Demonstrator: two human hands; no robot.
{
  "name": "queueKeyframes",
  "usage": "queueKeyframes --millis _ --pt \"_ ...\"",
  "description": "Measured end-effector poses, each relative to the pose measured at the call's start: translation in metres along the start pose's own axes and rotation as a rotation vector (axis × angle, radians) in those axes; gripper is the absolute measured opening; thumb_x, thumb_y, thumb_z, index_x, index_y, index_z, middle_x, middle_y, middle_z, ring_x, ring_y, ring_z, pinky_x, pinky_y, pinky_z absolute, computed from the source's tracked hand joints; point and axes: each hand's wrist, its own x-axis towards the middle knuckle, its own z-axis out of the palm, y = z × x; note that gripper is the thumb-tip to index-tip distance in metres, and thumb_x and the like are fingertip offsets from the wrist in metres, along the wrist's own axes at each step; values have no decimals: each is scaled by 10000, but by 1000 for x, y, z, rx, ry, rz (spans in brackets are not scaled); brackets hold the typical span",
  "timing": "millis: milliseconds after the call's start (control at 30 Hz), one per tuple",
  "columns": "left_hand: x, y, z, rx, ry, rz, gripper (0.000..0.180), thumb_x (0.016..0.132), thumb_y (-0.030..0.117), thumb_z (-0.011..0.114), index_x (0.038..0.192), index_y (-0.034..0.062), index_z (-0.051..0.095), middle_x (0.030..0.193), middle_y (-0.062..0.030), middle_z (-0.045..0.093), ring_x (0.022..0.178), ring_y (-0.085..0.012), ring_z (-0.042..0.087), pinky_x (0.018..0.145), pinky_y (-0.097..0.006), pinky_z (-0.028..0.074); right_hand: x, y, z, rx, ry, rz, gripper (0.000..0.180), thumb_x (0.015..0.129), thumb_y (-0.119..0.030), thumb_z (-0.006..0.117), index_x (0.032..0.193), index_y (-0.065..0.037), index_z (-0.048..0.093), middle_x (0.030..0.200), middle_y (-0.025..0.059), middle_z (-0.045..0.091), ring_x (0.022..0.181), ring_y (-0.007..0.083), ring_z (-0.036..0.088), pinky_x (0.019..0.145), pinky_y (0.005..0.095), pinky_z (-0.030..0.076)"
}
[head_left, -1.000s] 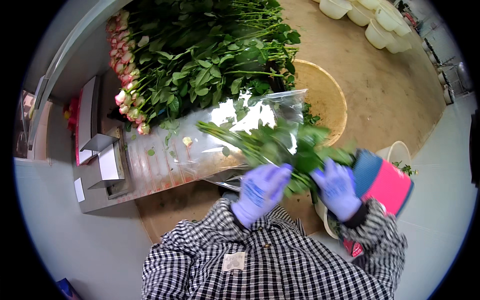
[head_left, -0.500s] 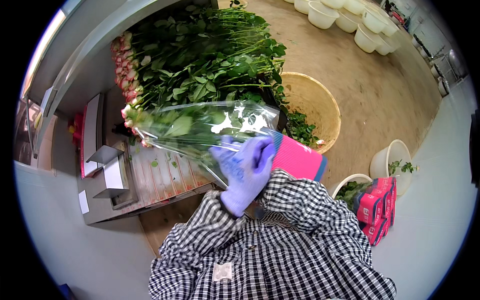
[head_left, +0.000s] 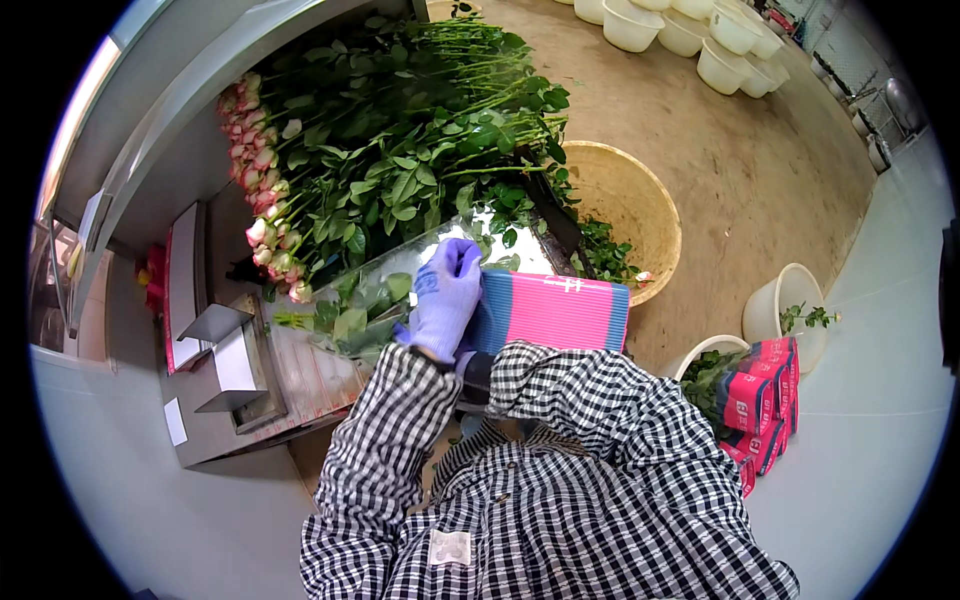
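My left hand (head_left: pixel 443 300), in a purple knit glove, has its fingers closed at the edge of a flower wrap, whose corrugated pink-and-blue part (head_left: pixel 565 312) lies to its right. The clear plastic part (head_left: pixel 375 285) stretches left and behind the hand, with green leaves (head_left: pixel 350 322) showing at it. Only a sliver of purple glove beside a dark cuff shows of my right hand (head_left: pixel 463 360), below the left wrist; its fingers are hidden. Beyond the wrap lies a large heap of roses, with pink-white heads (head_left: pixel 255 165) at the left and leafy stems (head_left: pixel 400 165) pointing right.
A metal stop (head_left: pixel 235 365) stands on the marked worktop (head_left: pixel 300 372) at left. To the right are a yellowish tub (head_left: pixel 650 215) with leaves and a white bucket (head_left: pixel 765 310). Pink-wrapped bundles (head_left: pixel 760 400) sit nearer. White basins (head_left: pixel 630 28) stand far back.
The pink-and-blue wrap has moved left and turned more level. My left hand has shifted slightly left and up, its fingers now drawn together. The rose heads at the heap's near end show more plainly.
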Motion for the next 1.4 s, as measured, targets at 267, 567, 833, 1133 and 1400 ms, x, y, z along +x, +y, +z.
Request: queueKeyframes --millis 267,567,833,1133,1400 --pt "8 36 -25 -135 -90 -241 56 878 97 585 909 51 590 716 -52 614 628 -128 574 588 -293 464 10 -14 12 -27 -102 -34 270 806 -217 587 1044 -91 594 1022 179 579 792 279 653 633 400 542" --pt "-132 49 -44 -228 -434 -29 151 822 32 669 972 33 653 831 -48 663 679 -98 596 595 -228 456 65 59 -7 51 -86 67 446 829 -222 562 1255 -111 491 1124 182 559 866 256 654 699 442 539" --pt "-92 96 -6 -85 -104 154 61 916 51 579 969 76 596 708 23 555 543 -44 494 468 -190 402 58 -40 61 -144 -271 -96 458 808 -351 659 1216 -169 561 1158 132 508 1059 280 529 877 504 450" --pt "-117 -3 -1 -532 -110 -535 109 942 128 590 993 37 561 668 0 542 491 -64 485 441 -195 381 -79 116 42 471 255 -205 366 828 -264 654 1158 -108 628 1015 107 672 857 231 663 755 328 544" --pt "-126 -29 65 -68 -27 -573 113 923 106 611 1009 39 579 804 13 577 616 -34 493 519 -186 413 -116 188 181 2609 -121 372 582 933 -429 565 1366 -57 450 1363 132 504 1214 223 508 1017 401 430"
